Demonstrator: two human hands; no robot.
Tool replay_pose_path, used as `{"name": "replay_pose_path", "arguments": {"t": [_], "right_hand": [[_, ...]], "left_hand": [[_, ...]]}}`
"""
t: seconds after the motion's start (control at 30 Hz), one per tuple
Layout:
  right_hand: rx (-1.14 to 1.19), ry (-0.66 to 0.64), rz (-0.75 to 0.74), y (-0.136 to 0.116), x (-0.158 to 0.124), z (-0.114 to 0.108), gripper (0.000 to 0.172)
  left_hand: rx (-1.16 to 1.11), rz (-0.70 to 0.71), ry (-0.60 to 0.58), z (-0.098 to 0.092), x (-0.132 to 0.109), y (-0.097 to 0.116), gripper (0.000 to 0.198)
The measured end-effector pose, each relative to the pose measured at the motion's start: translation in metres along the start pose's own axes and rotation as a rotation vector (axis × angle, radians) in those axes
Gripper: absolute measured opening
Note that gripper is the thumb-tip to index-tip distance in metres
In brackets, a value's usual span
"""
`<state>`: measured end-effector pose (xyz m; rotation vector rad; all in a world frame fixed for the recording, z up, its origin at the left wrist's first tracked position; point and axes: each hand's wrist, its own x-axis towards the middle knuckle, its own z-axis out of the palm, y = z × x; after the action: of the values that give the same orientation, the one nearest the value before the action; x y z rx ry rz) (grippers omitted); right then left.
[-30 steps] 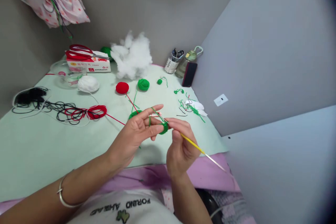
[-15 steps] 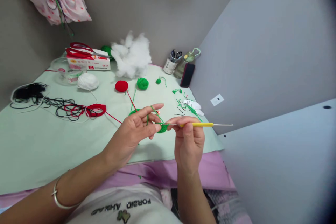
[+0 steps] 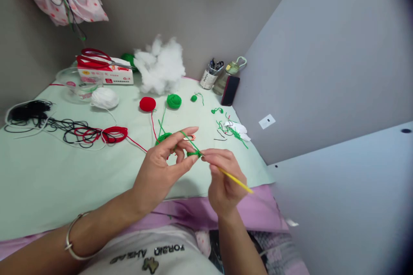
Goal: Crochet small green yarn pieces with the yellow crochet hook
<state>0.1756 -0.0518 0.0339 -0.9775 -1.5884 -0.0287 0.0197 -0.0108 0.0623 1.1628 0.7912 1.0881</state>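
Note:
Between my fingertips is a small green crochet piece (image 3: 193,154). My left hand (image 3: 164,163) pinches it with the thumb, and a strand of green yarn (image 3: 190,139) runs over its raised index finger. My right hand (image 3: 226,180) grips a crochet hook (image 3: 237,179) by its yellow handle. The hook's tip meets the green piece, and its rear end slants down to the right. Behind my left hand lies a green yarn bundle (image 3: 164,139), partly hidden by the fingers.
On the pale green cloth (image 3: 80,184) lie a red ball (image 3: 147,104), a green ball (image 3: 174,101), a white ball (image 3: 105,98) and tangled black yarn (image 3: 30,113). White stuffing (image 3: 161,65), red scissors (image 3: 95,58), a pen cup (image 3: 209,76) and a phone (image 3: 230,90) stand farther back.
The hook has swung from nearly level to slanting down to the right as my right hand turned. The green piece has tilted and shows less of its surface. The view has shifted slightly.

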Motion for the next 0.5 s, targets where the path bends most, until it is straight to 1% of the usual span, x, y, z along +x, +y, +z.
{"name": "replay_pose_path", "arguments": {"t": [0.07,0.1,0.13,0.17,0.2,0.23,0.27,0.3,0.33,0.4,0.5], "right_hand": [[-0.188,0.010,-0.098,0.008,-0.008,0.005,0.041],[-0.242,0.072,-0.174,0.010,-0.010,0.008,0.041],[-0.241,0.094,-0.178,0.010,-0.012,0.009,0.041],[-0.192,0.109,-0.125,0.009,-0.011,0.010,0.039],[-0.109,0.109,-0.066,0.006,-0.009,0.010,0.036],[-0.004,0.103,0.020,0.002,-0.006,0.009,0.032],[0.088,0.165,0.139,-0.002,-0.003,0.008,0.028],[0.170,0.208,0.224,-0.005,0.001,0.007,0.024],[0.253,0.218,0.293,-0.008,0.005,0.006,0.022],[0.354,0.209,0.374,-0.008,0.009,0.005,0.019],[0.397,0.143,0.417,-0.001,0.009,0.007,0.016]], "left_hand": [[-0.171,-0.158,-0.078,0.002,0.002,-0.002,0.055],[-0.266,-0.249,-0.130,0.002,0.003,-0.003,0.054],[-0.346,-0.329,-0.174,0.002,0.004,-0.003,0.051],[-0.400,-0.384,-0.198,0.001,0.006,-0.003,0.048],[-0.427,-0.410,-0.207,-0.001,0.008,-0.002,0.046],[-0.434,-0.409,-0.201,-0.003,0.010,-0.001,0.044],[-0.424,-0.392,-0.186,-0.005,0.011,0.001,0.044],[-0.408,-0.366,-0.173,-0.006,0.013,0.003,0.045],[-0.389,-0.338,-0.169,-0.007,0.014,0.004,0.045],[-0.349,-0.301,-0.186,-0.006,0.015,0.005,0.045],[-0.294,-0.282,-0.215,-0.003,0.015,0.002,0.043]]}}
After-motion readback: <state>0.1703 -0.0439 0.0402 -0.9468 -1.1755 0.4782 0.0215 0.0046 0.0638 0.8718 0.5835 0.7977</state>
